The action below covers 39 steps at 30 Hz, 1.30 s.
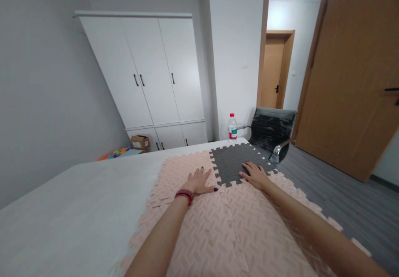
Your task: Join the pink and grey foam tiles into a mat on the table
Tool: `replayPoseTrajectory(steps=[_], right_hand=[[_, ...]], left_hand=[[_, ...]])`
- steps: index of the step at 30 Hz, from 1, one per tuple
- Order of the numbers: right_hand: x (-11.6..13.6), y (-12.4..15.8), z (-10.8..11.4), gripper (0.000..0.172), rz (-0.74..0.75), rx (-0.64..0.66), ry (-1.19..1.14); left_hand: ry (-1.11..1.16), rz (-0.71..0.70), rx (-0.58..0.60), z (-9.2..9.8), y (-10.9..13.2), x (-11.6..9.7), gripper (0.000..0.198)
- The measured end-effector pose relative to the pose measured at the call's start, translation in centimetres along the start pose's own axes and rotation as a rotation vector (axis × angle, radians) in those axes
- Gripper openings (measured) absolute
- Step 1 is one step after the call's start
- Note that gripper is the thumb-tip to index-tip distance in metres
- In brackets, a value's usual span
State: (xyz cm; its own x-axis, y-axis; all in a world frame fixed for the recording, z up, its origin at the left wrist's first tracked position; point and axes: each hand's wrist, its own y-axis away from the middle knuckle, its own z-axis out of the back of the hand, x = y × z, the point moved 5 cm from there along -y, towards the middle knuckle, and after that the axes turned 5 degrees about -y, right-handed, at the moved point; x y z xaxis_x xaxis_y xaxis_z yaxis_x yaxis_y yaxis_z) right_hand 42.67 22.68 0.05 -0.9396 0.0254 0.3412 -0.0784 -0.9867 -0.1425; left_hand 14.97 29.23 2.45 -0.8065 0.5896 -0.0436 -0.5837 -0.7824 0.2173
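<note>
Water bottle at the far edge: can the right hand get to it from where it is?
Probably, with a stretch. The right hand lies flat on the grey mat tile; the water bottle stands beyond it, and nothing sits between them.

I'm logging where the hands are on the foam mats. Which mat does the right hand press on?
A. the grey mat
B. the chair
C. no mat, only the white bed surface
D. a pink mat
A: the right hand lies flat on the near edge of the grey mat, while the left hand rests on a pink mat beside it.

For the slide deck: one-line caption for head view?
Left hand flat on pink mats, right hand pressing grey mat.
</note>
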Motion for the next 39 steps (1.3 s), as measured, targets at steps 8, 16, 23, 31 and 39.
replayPoseTrajectory(steps=[8, 16, 23, 31, 39], right_hand=[[-0.2, 0.1, -0.1, 0.071, -0.006, -0.033, -0.001], [-0.4, 0.3, 0.0, 0.069, -0.009, -0.057, -0.014], [-0.3, 0.5, 0.1, 0.064, -0.015, -0.065, 0.005], [-0.7, 0.4, 0.0, 0.060, -0.028, -0.087, -0.032], [-0.6, 0.3, 0.0, 0.060, -0.028, -0.085, -0.018]], left_hand=[[-0.018, -0.081, 0.033, 0.0, 0.4, 1.4, 0.093], [-0.045, 0.076, -0.103, -0.9, 2.0, 0.8, 0.090], [-0.025, 0.202, -0.126, -1.3, 6.2, 3.3, 0.078], [-0.133, 0.477, -0.147, -1.3, 12.2, 14.6, 0.061], [-0.103, 0.392, -0.032, -3.5, 12.8, 17.9, 0.069]])
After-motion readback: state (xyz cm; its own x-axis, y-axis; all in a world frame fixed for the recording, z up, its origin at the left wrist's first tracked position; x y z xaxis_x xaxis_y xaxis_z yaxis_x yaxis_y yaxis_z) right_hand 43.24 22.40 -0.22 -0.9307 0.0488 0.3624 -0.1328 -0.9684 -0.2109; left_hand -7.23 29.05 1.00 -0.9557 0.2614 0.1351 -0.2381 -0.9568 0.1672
